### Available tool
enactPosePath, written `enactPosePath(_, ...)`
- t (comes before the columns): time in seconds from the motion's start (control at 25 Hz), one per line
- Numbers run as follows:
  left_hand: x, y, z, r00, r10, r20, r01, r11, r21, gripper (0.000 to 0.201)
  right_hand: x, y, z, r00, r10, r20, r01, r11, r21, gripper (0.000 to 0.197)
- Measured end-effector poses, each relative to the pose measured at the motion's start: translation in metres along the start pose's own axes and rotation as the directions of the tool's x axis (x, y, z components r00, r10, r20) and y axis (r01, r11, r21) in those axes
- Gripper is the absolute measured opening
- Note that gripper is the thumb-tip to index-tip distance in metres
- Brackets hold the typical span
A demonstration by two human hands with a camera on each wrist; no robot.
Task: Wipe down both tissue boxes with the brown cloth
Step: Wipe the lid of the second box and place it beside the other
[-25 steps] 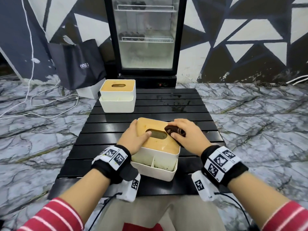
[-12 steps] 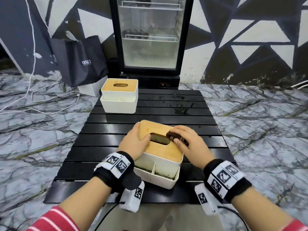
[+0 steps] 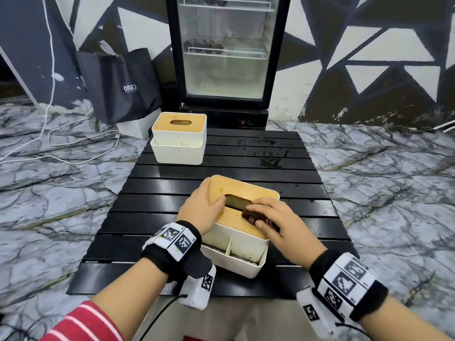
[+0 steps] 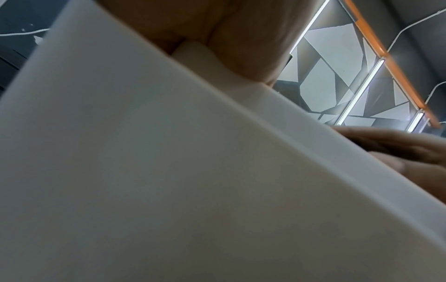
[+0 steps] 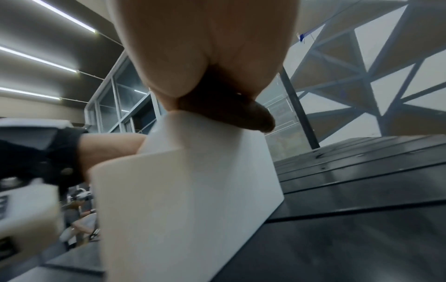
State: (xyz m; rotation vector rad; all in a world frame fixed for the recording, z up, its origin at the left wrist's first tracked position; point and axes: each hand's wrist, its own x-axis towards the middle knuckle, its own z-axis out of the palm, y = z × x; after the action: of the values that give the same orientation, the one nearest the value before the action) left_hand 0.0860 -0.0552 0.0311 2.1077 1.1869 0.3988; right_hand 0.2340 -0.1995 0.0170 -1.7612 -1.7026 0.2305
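Brown cloth (image 3: 254, 217), pinched in the right hand (image 3: 280, 225), bears on the lid (image 3: 246, 190) of the near tissue box (image 3: 236, 249), gripped sidelong by the left hand (image 3: 199, 207), apparently to steady it.

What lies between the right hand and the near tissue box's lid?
The brown cloth, pressed under the right hand onto the lid; seen in head view.

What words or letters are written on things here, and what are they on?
"ONE Y": white letters on the black bag; the end of the word is hidden.
Smaller line under it: too small to read.
Left wristband, right wristband: square black-and-white codes; the tiny characters beside them are too small to read.
Near tissue box, far tissue box, brown cloth, fridge: no words seen.
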Motion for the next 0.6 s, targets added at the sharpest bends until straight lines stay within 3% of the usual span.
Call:
enactPosePath(0.24,-0.001,0.000,0.001,0.999,0.024,0.028,-0.024,1.000,-0.003,0.066,0.034,0.016,-0.009,0.988,0.156,-0.013,-0.156,0.988,-0.004,0.032)
enactPosePath(0.4,-0.022,-0.008,0.005,0.984,0.179,-0.017,-0.170,0.957,0.233,0.092,0.036,0.010,-0.004,0.972,0.218,-0.093,-0.220,0.976,-0.012,0.032)
enactPosePath(0.52,-0.030,-0.015,0.010,0.974,0.223,0.049,-0.228,0.931,0.286,0.102,0.035,-0.004,0.003,0.938,0.317,-0.143,-0.340,0.921,-0.192,0.033)
enactPosePath(0.6,-0.022,-0.021,0.002,0.970,0.233,0.065,-0.242,0.948,0.209,0.093,0.029,-0.015,0.001,0.932,0.340,-0.128,-0.363,0.882,-0.300,0.034)
